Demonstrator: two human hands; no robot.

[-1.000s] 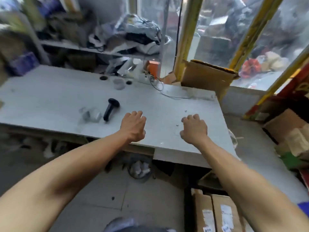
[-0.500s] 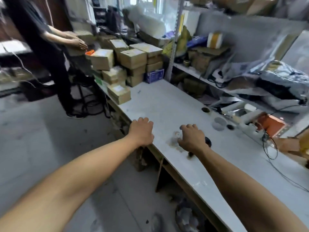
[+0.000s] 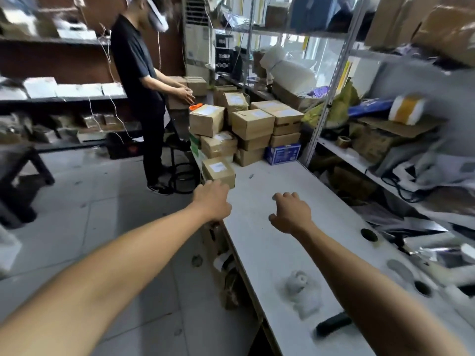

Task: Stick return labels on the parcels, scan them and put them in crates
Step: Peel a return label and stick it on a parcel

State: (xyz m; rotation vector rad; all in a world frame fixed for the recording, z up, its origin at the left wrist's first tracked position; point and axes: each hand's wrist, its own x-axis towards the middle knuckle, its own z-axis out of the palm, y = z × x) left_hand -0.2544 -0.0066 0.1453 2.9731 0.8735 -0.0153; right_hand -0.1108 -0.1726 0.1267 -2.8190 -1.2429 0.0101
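My left hand (image 3: 214, 201) and right hand (image 3: 291, 214) hover empty, fingers loose; brown, white-labelled parcels (image 3: 246, 129) stack at twelve o'clock.

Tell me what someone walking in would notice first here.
Probably the stack of cardboard parcels piled at the far end of the white table, with the left hand and right hand reaching toward it, both empty. Next, another person standing behind the stack, handling a box.

Nothing could be read from where I stood. The white labels (image 3: 218, 166) on the parcels (image 3: 219, 171) were blurred.
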